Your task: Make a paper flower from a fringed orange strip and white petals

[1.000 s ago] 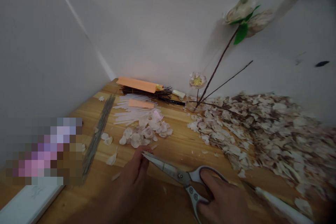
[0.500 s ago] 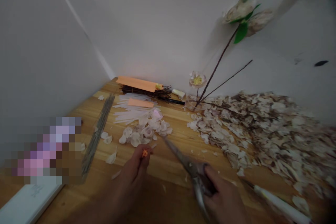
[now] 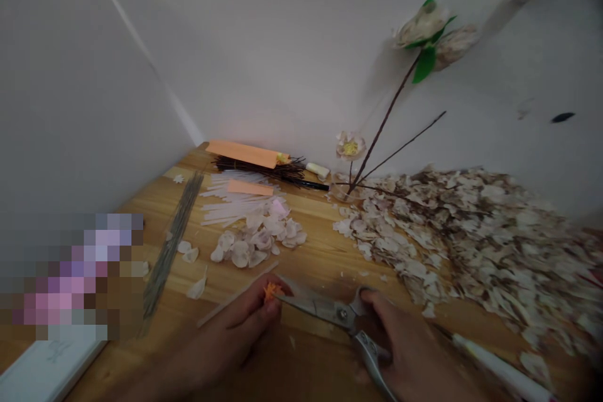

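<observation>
My left hand [image 3: 245, 320] is low at the centre, its fingertips pinched on a small orange bit [image 3: 271, 291] at the end of a thin pale stick [image 3: 235, 295] that slants down to the left. My right hand [image 3: 409, 352] grips the white handles of metal scissors [image 3: 325, 311], whose blades point left and reach the orange bit. Both hands hover over the wooden table [image 3: 320, 257].
A small heap of pale petals [image 3: 257, 239] lies just beyond my hands; a large spread of dried petals [image 3: 471, 239] covers the right. Wire bundle [image 3: 172, 245], white sticks [image 3: 230, 201], orange paper [image 3: 242, 152], dark twigs [image 3: 264, 168] and a flower stem [image 3: 391, 110] stand by the wall. A white pen-like tool [image 3: 499, 367] lies at right.
The scissors swung away to the right and upward, then came back flat with the blades at the orange bit. My left hand shifted slightly lower and right.
</observation>
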